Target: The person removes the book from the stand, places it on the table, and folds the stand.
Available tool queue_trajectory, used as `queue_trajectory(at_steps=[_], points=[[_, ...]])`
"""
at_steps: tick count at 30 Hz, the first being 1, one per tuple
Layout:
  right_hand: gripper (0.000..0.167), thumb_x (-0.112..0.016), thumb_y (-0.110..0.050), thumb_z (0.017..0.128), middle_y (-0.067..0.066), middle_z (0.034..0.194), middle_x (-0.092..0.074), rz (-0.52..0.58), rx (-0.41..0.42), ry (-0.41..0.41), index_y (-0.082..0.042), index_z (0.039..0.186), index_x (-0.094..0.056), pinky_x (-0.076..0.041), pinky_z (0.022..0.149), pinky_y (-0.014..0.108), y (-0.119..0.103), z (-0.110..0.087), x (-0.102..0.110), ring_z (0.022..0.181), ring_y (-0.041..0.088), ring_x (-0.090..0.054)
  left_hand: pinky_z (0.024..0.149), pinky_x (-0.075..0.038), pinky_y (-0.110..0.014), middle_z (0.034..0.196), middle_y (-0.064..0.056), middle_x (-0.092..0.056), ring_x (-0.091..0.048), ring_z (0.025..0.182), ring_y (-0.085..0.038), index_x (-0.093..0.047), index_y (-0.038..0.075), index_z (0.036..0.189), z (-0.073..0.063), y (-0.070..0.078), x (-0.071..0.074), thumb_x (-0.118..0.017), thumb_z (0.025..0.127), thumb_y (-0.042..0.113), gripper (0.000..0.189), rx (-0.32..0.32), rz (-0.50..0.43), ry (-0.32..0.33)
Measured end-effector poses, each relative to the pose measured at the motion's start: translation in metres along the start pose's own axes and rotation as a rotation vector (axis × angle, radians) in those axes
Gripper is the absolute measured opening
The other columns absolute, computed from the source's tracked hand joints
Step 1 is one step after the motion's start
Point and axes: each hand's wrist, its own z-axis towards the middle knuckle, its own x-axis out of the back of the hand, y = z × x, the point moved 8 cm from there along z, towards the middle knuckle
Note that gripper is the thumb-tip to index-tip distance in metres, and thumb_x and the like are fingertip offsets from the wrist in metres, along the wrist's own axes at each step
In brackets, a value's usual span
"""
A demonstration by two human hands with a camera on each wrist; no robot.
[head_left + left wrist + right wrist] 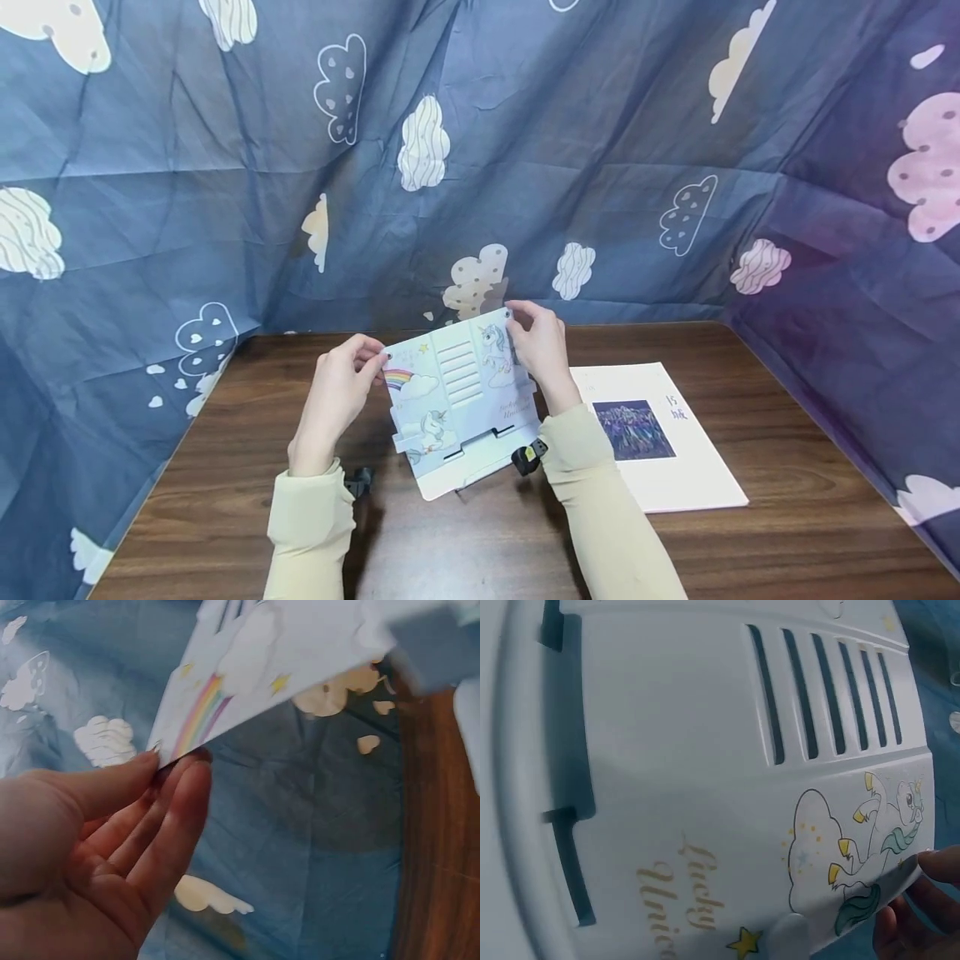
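A pale book stand (468,421) printed with unicorns, a rainbow and clouds is held up, tilted, over the table. Several long slots run across its middle panel, and the words "Lucky Unicorn" show in the right wrist view. My left hand (337,400) pinches its upper left corner, beside the rainbow (202,712), thumb in front and fingers behind. At the upper right corner, my right hand (542,350) grips the edge next to a printed unicorn (892,832). Along the bottom of the stand runs a white ledge (480,462) with dark cut-outs above it.
To the right, a white book (708,471) with a dark picture on its cover lies flat on the brown wooden table (787,417). A blue cloud-patterned cloth (525,200) hangs behind the table and at its sides. Black wrist-camera parts (528,457) show by the sleeves.
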Motion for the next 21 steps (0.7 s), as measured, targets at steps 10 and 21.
queue_trajectory(at_steps=[10, 21], points=[[0.03, -0.058, -0.004, 0.094, 0.011, 0.114, -0.067, -0.08, 0.001, -0.114, -0.008, 0.123, -0.066, -0.048, 0.088, 0.04, -0.011, 0.02, -0.014, 0.102, 0.024, -0.061, 0.066, -0.056, -0.03, 0.083, -0.009, -0.069, -0.07, 0.071, -0.023, -0.062, 0.002, 0.097, -0.007, 0.006, -0.001, -0.064, 0.094, 0.003, 0.004, 0.035, -0.048, -0.159], [0.033, -0.056, -0.003, 0.093, 0.012, 0.116, -0.066, -0.11, -0.014, -0.195, -0.01, 0.124, -0.066, -0.048, 0.09, 0.042, -0.015, 0.037, -0.022, 0.106, 0.026, -0.06, 0.074, -0.057, -0.036, 0.095, -0.017, -0.071, -0.07, 0.075, -0.023, -0.06, -0.009, 0.122, -0.011, 0.011, -0.019, -0.058, 0.095, -0.002, 0.027, 0.012, -0.159, -0.344]])
